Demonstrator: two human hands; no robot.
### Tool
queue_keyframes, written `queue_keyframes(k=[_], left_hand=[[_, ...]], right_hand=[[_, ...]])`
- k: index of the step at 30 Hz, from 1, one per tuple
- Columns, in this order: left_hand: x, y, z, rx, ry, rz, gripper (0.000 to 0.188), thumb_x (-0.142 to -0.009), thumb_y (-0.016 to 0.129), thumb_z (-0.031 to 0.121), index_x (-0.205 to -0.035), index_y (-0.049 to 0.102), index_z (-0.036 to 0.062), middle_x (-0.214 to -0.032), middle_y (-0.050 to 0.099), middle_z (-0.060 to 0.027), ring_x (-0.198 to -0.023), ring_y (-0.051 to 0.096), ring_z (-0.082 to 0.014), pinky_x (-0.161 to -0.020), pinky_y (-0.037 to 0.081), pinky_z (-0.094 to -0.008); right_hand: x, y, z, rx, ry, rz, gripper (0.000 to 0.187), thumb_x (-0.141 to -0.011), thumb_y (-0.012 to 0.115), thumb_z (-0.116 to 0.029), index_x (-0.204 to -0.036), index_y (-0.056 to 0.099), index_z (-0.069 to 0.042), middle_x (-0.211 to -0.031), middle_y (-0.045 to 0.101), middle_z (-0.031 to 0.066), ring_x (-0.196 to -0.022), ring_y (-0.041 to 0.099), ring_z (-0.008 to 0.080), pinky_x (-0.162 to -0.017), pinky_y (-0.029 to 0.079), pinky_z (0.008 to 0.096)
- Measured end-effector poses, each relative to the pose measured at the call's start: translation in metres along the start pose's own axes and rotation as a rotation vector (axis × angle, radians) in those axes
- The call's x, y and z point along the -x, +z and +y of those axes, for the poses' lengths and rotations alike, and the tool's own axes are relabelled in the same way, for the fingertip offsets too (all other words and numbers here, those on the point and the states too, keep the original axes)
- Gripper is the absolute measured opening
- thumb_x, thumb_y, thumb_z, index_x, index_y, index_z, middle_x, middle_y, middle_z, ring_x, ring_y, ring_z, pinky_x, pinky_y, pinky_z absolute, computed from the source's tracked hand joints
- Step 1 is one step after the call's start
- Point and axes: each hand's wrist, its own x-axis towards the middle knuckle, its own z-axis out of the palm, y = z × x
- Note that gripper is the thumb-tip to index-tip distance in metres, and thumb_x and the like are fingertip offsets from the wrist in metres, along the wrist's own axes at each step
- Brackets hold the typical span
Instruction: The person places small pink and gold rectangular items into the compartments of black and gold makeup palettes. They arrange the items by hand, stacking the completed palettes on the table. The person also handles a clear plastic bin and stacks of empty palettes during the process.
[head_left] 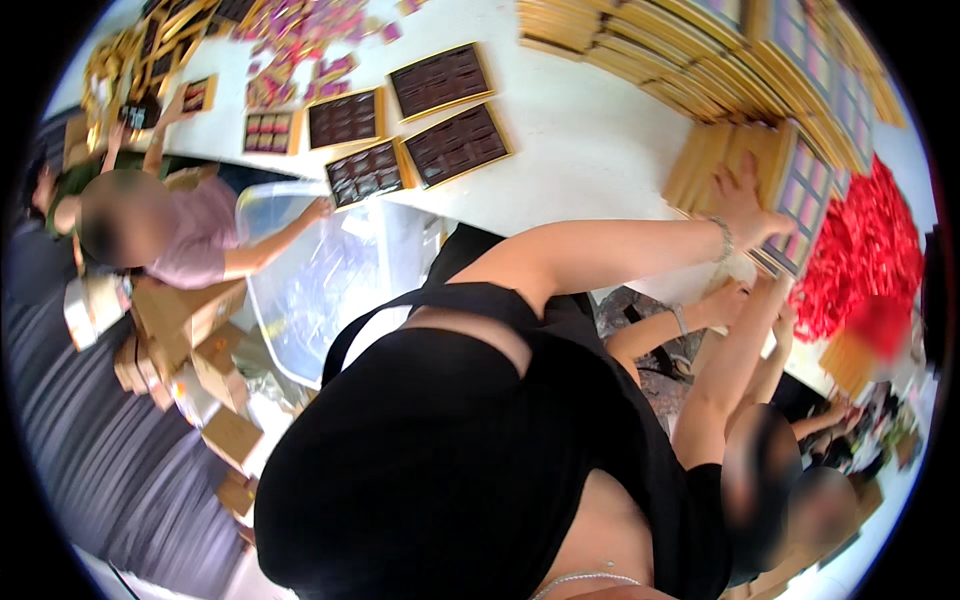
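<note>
A stack of flat gold-edged boxes (690, 168) with pink and purple sections on its end face is at the right of the white table. My left hand (742, 195) lies across the gold edges with fingers spread, its thumb side at the end face, gripping the stack. My right forearm reaches up to the stack's near lower corner, where my right hand (775, 278) is mostly hidden, so its fingers cannot be made out.
Tall piles of similar gold boxes (660, 60) stand behind. Dark brown trays (440, 80) and scattered pink-gold pieces (300, 50) lie left. Red shredded filler (865, 260) is at right. A clear plastic tub (320, 270) stands below the table edge. Co-workers' arms (655, 335) are close to mine.
</note>
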Motion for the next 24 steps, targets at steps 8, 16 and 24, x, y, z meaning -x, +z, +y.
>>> queue_keyframes(k=[8,16,24], left_hand=[[0.078,-0.203,-0.098,-0.536,0.429,0.365,0.116,-0.079,0.068,0.06,-0.156,-0.001,0.0079,-0.163,-0.003,-0.0183,-0.149,-0.009,-0.0381,-0.111,-0.004,-0.0675],[0.208,-0.553,-0.196,-1.698,-0.039,0.471,0.093,-0.074,0.059,0.076,-0.152,0.031,0.0328,-0.163,0.009,-0.01,-0.15,0.001,-0.0366,-0.103,0.003,-0.0791],[0.15,-0.533,-0.226,-1.272,0.402,0.613,0.064,-0.083,0.064,0.054,-0.14,0.05,0.0307,-0.157,0.026,-0.0194,-0.145,0.021,-0.0403,-0.107,0.012,-0.0671]], right_hand=[[0.117,0.077,-0.083,0.405,-1.168,0.546,0.044,-0.096,0.044,-0.028,-0.116,0.057,0.009,-0.115,0.064,0.0254,-0.102,0.065,0.0315,-0.094,0.05,0.0474],[0.214,0.37,0.157,1.318,-1.205,-1.067,0.092,-0.078,0.068,-0.057,-0.152,0.031,-0.016,-0.158,0.023,0.0171,-0.145,0.014,0.0459,-0.106,0.017,0.0745],[0.184,0.365,0.255,1.504,-1.298,-0.918,0.065,-0.079,0.068,-0.035,-0.139,0.051,-0.016,-0.152,0.037,0.0148,-0.14,0.029,0.0432,-0.106,0.025,0.0657]])
